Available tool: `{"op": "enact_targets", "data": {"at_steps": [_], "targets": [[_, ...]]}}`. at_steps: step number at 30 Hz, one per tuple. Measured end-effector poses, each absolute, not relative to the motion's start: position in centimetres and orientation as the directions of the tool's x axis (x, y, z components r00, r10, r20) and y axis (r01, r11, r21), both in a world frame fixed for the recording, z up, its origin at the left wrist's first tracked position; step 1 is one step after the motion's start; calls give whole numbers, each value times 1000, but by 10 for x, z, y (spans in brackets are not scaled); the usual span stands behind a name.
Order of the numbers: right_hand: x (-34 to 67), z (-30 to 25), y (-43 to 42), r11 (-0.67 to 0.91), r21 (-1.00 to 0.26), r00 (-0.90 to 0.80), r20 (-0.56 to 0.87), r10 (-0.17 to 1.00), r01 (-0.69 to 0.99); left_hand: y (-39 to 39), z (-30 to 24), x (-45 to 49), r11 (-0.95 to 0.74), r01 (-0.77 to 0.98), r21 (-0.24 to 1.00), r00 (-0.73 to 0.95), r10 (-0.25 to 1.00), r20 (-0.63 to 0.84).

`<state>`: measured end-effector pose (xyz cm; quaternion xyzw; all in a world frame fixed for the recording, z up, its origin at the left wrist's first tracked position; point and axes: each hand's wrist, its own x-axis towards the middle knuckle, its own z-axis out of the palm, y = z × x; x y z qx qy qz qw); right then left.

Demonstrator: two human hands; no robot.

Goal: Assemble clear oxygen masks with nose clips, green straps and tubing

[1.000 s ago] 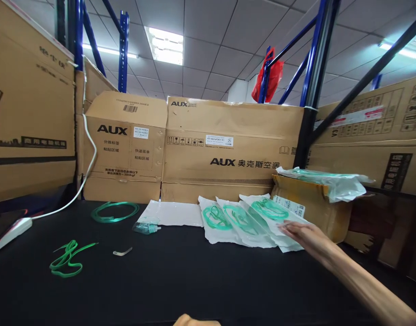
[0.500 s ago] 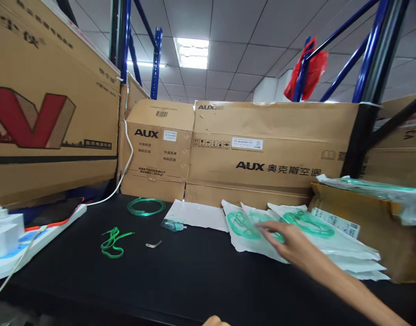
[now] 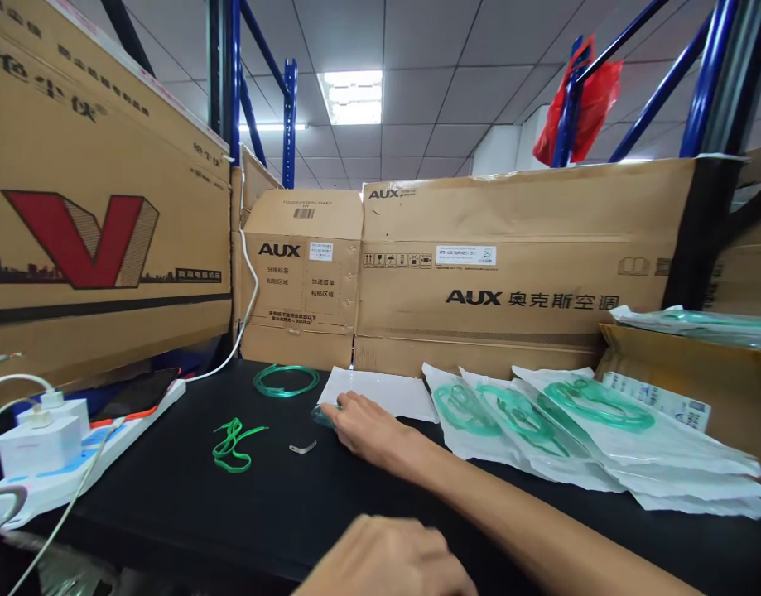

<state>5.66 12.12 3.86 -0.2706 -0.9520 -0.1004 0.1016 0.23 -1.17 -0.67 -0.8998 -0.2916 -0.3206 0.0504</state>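
Observation:
My right hand (image 3: 361,426) reaches across the black tabletop, its fingers closed over a small clear, green-tinted plastic piece (image 3: 321,416). Most of that piece is hidden under the fingers. At the bottom edge my left hand (image 3: 389,559) is curled and slightly blurred; whatever its fingers hold, if anything, does not show. A white sheet or packet (image 3: 380,393) lies just behind the right hand. To the left are a coil of green tubing (image 3: 286,392), a bunched green cord (image 3: 232,447) and a small bent pale strip (image 3: 303,449).
White packets with coiled green tubing (image 3: 594,406) lie overlapping on the right, by an open cardboard box (image 3: 684,356). A power strip (image 3: 132,430) with plugs and cables runs along the left. Large cartons (image 3: 522,240) wall off the back.
My right hand has moved left from the tubing packets to the clear plastic piece. My left hand has risen further into view. The camera has shifted slightly.

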Motion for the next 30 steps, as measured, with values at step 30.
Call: {"op": "enact_targets", "data": {"at_steps": [30], "targets": [[202,33,23,470,-622,-500,142,854,626,-6,15,-24,-327,114,938,180,935,305]]}}
